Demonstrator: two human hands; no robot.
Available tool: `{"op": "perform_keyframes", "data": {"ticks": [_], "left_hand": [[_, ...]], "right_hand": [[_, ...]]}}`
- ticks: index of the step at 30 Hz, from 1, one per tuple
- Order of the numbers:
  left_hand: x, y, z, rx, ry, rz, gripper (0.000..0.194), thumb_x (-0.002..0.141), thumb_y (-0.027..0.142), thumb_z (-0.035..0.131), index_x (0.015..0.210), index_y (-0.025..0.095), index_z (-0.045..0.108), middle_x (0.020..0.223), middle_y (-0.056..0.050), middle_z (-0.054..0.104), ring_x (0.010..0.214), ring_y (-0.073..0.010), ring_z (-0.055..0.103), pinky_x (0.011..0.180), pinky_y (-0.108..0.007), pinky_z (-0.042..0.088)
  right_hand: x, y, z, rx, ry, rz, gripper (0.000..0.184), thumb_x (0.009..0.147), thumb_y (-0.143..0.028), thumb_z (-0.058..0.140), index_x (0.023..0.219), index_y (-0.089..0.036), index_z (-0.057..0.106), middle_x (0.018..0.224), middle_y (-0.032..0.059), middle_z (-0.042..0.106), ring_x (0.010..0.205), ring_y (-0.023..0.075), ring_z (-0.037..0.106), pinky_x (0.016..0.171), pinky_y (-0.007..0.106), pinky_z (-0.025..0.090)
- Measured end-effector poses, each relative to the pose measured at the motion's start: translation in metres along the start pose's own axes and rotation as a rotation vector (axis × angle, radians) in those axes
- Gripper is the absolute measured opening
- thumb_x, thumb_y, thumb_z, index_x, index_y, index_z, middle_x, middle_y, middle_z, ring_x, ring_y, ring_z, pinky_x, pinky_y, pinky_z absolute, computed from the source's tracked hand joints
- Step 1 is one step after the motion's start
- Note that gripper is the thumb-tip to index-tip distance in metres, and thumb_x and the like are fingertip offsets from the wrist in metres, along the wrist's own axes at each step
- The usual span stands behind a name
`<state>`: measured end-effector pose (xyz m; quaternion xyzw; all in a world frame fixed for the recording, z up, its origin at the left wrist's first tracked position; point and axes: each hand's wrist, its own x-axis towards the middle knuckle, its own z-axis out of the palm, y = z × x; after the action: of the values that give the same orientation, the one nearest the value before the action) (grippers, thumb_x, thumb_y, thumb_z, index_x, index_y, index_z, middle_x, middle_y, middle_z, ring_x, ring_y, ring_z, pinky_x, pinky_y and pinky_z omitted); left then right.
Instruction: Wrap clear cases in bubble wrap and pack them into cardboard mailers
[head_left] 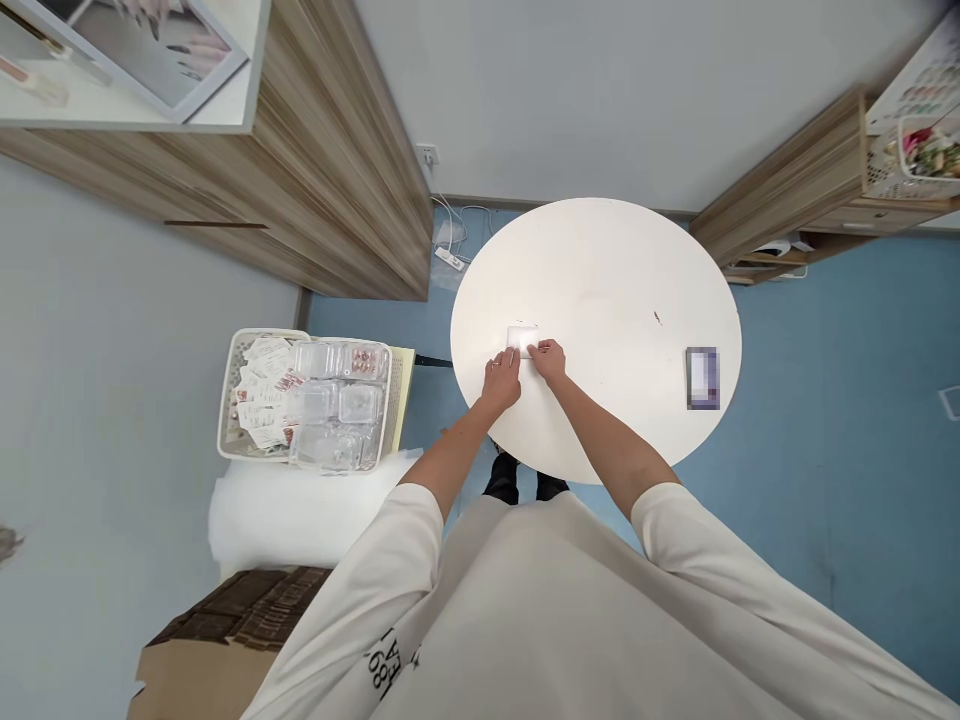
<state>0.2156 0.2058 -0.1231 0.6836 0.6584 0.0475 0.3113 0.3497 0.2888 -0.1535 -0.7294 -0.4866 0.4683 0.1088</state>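
Observation:
A small clear plastic box (pixel 523 336) lies on the round white table (pixel 600 280), near its left side. My left hand (pixel 502 379) rests with curled fingers against the box's near left edge. My right hand (pixel 549 358) pinches the box's near right edge with closed fingers. Both forearms reach out from white sleeves. What the box contains is too small to make out.
A blurred dark rectangle (pixel 703 378) lies at the table's right edge, a tiny dark speck (pixel 657 318) nearer the middle. Left of the table a white basket (pixel 307 400) holds clear boxes and cards. Below it sit white foam (pixel 292 515) and a cardboard box (pixel 225 640). Wooden cabinets stand behind.

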Motion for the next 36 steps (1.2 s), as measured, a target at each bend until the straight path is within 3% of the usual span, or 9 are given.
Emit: {"op": "perform_keyframes", "data": {"ticks": [4, 7, 9, 14, 19, 23, 27, 31, 36], "left_hand": [[0.002, -0.001, 0.003, 0.048, -0.013, 0.019, 0.084, 0.084, 0.012, 0.048, 0.163, 0.017, 0.019, 0.166, -0.018, 0.027, 0.153, -0.0378, 0.025, 0.124, -0.060, 0.015], [0.003, -0.002, 0.003, 0.069, -0.025, 0.021, 0.086, 0.085, 0.015, 0.052, 0.163, 0.021, 0.018, 0.166, -0.015, 0.028, 0.152, -0.0386, 0.025, 0.124, -0.061, 0.013], [0.004, -0.004, 0.002, 0.061, -0.039, 0.025, 0.087, 0.084, 0.017, 0.054, 0.163, 0.022, 0.018, 0.167, -0.015, 0.027, 0.152, -0.0394, 0.025, 0.124, -0.062, 0.012], [0.007, -0.003, -0.001, -0.013, -0.063, 0.006, 0.084, 0.085, 0.019, 0.057, 0.162, 0.021, 0.023, 0.166, -0.017, 0.026, 0.149, -0.0424, 0.028, 0.122, -0.063, 0.013], [-0.004, 0.008, -0.006, -0.024, 0.019, 0.018, 0.075, 0.090, 0.019, 0.051, 0.160, 0.018, 0.026, 0.164, -0.020, 0.026, 0.149, -0.0414, 0.030, 0.119, -0.058, 0.023], [-0.031, 0.022, -0.005, -0.013, 0.061, 0.077, 0.066, 0.095, 0.023, 0.046, 0.158, 0.017, 0.029, 0.164, -0.020, 0.027, 0.147, -0.0391, 0.034, 0.117, -0.054, 0.028], [-0.062, 0.035, 0.000, 0.038, 0.126, 0.113, 0.051, 0.104, 0.037, 0.035, 0.151, 0.019, 0.043, 0.162, -0.016, 0.036, 0.146, -0.0350, 0.037, 0.119, -0.052, 0.029], [-0.090, 0.051, 0.005, 0.089, 0.207, 0.163, 0.050, 0.107, 0.040, 0.024, 0.143, 0.021, 0.054, 0.159, -0.012, 0.044, 0.145, -0.0307, 0.041, 0.119, -0.049, 0.032], [-0.133, 0.076, 0.024, 0.202, 0.325, 0.138, 0.052, 0.108, 0.037, 0.021, 0.148, 0.021, 0.051, 0.160, -0.011, 0.043, 0.143, -0.0284, 0.044, 0.117, -0.046, 0.036]], "right_hand": [[-0.013, 0.003, -0.006, -0.316, 0.126, -0.276, 0.033, 0.094, -0.036, 0.052, 0.121, -0.020, 0.056, 0.126, 0.0142, 0.060, 0.108, 0.0272, 0.057, 0.088, 0.037, 0.046], [-0.025, 0.006, -0.011, -0.560, 0.047, -0.556, 0.034, 0.095, -0.019, 0.042, 0.125, -0.020, 0.058, 0.130, 0.0146, 0.057, 0.115, 0.0287, 0.052, 0.096, 0.039, 0.041], [-0.032, 0.008, -0.013, -0.678, -0.011, -0.633, 0.043, 0.093, -0.011, 0.040, 0.130, -0.020, 0.059, 0.133, 0.0147, 0.056, 0.119, 0.0295, 0.049, 0.100, 0.041, 0.037], [-0.045, 0.012, -0.019, -0.765, -0.052, -0.668, 0.057, 0.088, -0.007, 0.044, 0.143, -0.018, 0.053, 0.147, 0.0147, 0.051, 0.128, 0.0322, 0.046, 0.106, 0.044, 0.034], [-0.073, 0.020, -0.033, -0.781, -0.042, -0.651, 0.058, 0.090, -0.011, 0.045, 0.147, -0.019, 0.050, 0.157, 0.0141, 0.043, 0.135, 0.0338, 0.042, 0.108, 0.048, 0.035], [-0.103, 0.042, -0.048, -0.786, -0.009, -0.577, 0.049, 0.095, -0.015, 0.040, 0.143, -0.018, 0.053, 0.156, 0.0147, 0.043, 0.135, 0.0324, 0.043, 0.108, 0.047, 0.037], [-0.128, 0.068, -0.066, -0.775, -0.003, -0.537, 0.045, 0.097, -0.017, 0.042, 0.139, -0.019, 0.056, 0.154, 0.0146, 0.045, 0.134, 0.0321, 0.045, 0.108, 0.047, 0.038], [-0.148, 0.087, -0.080, -0.769, 0.005, -0.572, 0.044, 0.097, -0.019, 0.042, 0.138, -0.020, 0.058, 0.153, 0.0135, 0.047, 0.134, 0.0314, 0.046, 0.109, 0.047, 0.038], [-0.174, 0.106, -0.094, -0.785, -0.004, -0.679, 0.044, 0.098, -0.020, 0.043, 0.140, -0.020, 0.058, 0.154, 0.0135, 0.047, 0.135, 0.0308, 0.045, 0.108, 0.047, 0.038]]}}
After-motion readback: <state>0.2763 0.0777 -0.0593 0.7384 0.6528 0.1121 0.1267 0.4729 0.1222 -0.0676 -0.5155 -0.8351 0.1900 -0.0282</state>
